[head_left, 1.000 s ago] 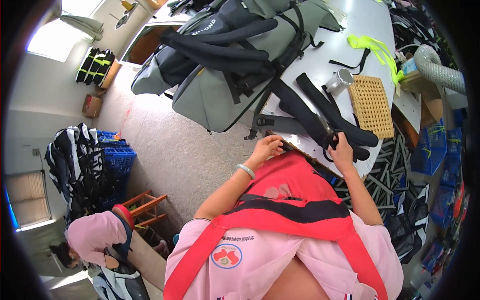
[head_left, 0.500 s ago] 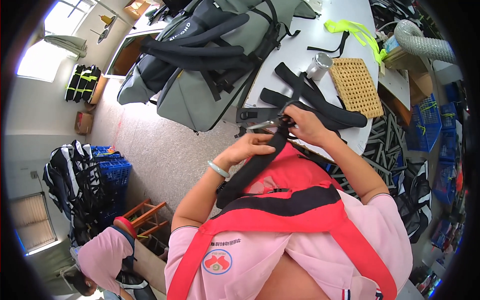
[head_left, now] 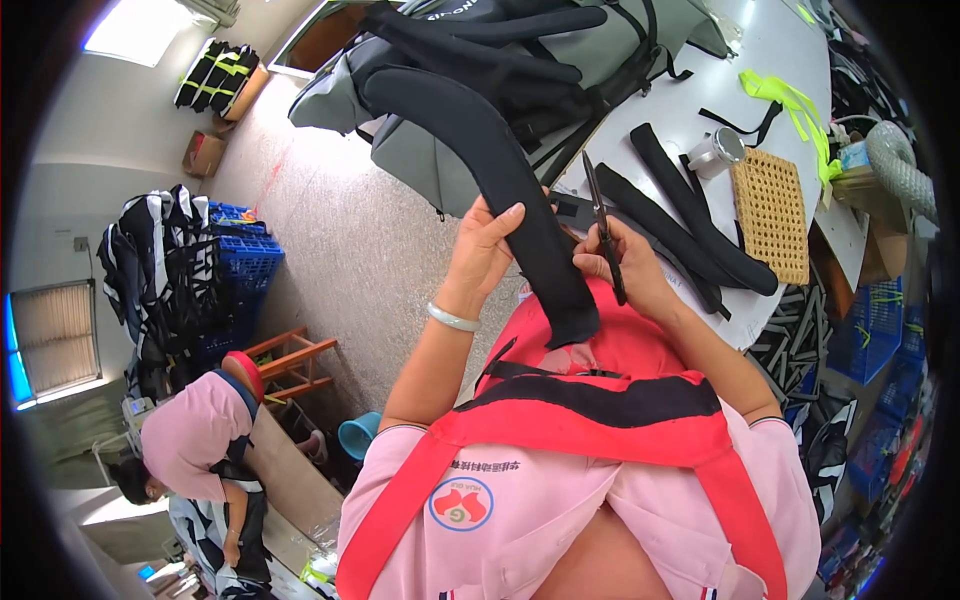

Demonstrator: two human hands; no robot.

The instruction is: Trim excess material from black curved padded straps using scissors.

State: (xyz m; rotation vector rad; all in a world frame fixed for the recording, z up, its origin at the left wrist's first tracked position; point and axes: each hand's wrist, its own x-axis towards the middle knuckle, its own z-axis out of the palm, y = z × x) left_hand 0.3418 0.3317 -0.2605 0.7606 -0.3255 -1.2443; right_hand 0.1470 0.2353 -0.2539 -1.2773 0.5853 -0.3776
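Observation:
My left hand [head_left: 480, 250] is closed around the edge of a long, curved black padded strap [head_left: 500, 165], which stands up in front of me. Its lower end rests against my red apron [head_left: 620, 340], and its upper end overlaps the grey bags behind. In my right hand [head_left: 636, 266] is a pair of dark scissors [head_left: 602, 205], blades pointing up and away, close to the strap's right side. Whether the blades are parted is hard to make out. More black padded straps [head_left: 668, 225] lie on the white table just past my right hand.
Large grey and black bags [head_left: 420, 170] lie at the far side. A metal cup [head_left: 716, 154], a woven cane mat [head_left: 770, 215] and neon yellow webbing [head_left: 790, 100] lie on the white table [head_left: 765, 40]. Blue crates [head_left: 245, 260] stand left; a co-worker [head_left: 200, 430] bends over at lower left.
The strap has gone from lying low across my lap to standing upright, my left hand gripping it higher. The scissors have swung from pointing left to pointing up. The head view has shifted.

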